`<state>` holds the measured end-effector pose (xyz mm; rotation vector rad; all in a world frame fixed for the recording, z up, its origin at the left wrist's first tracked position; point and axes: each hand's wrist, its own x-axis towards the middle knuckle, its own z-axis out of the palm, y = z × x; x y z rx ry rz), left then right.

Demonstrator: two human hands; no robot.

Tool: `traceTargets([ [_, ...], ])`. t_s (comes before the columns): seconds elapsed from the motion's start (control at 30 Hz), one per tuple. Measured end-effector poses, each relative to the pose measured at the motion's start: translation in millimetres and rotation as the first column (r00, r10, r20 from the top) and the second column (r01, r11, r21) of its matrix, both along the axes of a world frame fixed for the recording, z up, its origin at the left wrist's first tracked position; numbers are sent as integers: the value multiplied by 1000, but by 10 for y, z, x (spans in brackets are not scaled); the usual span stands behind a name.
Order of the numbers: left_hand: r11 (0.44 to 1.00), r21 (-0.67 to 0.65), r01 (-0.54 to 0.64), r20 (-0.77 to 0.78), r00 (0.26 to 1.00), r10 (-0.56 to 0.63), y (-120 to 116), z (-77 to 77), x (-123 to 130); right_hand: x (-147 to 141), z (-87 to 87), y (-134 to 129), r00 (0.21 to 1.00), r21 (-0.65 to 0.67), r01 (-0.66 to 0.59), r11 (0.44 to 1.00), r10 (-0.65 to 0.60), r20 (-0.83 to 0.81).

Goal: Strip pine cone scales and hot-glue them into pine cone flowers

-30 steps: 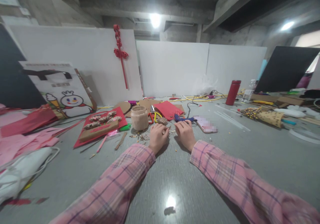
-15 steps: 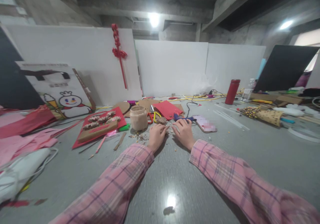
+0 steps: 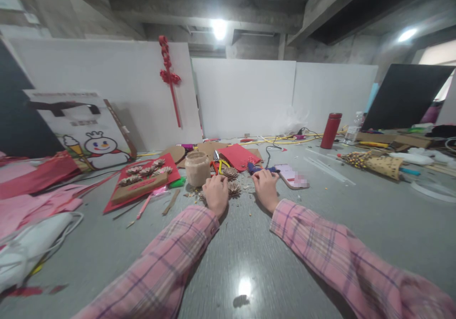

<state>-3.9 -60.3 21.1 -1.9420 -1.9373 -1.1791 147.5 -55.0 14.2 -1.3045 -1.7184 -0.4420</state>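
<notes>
My left hand (image 3: 216,194) rests low over the tabletop with fingers curled down; what they hold, if anything, is hidden. Right beside it lies a brown pine cone flower (image 3: 233,189), with another pine cone flower (image 3: 230,173) behind. The cloudy glass jar (image 3: 197,169) stands just beyond this hand. My right hand (image 3: 266,189) is bent with its fingers a little apart, close to a dark blue glue gun (image 3: 259,168); I cannot tell whether they touch. Small scraps lie between the hands. A phone (image 3: 290,175) lies to the right.
Left of the jar, a red card (image 3: 119,193) carries several pine cone flowers and a cardboard strip (image 3: 138,188). Pliers with yellow handles (image 3: 222,167) and a red envelope (image 3: 239,156) lie behind. Farther right are glue sticks (image 3: 329,169), a red flask (image 3: 331,130) and a wrapped bouquet (image 3: 377,164).
My hands have drawn apart. The left moved a little to the left, uncovering a pine cone flower, while the right shifted slightly right, by the glue gun.
</notes>
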Motion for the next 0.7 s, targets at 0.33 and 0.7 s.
traceTargets([
  [0.33,965,-261,11,16,1000,-7,9,7,26,12,5,-13,1000,-1,17,1000,-17,15],
  [0.7,842,14,540,381,775,-503,89,-63,14,8,16,-14,1000,11,19,1000,-19,9],
])
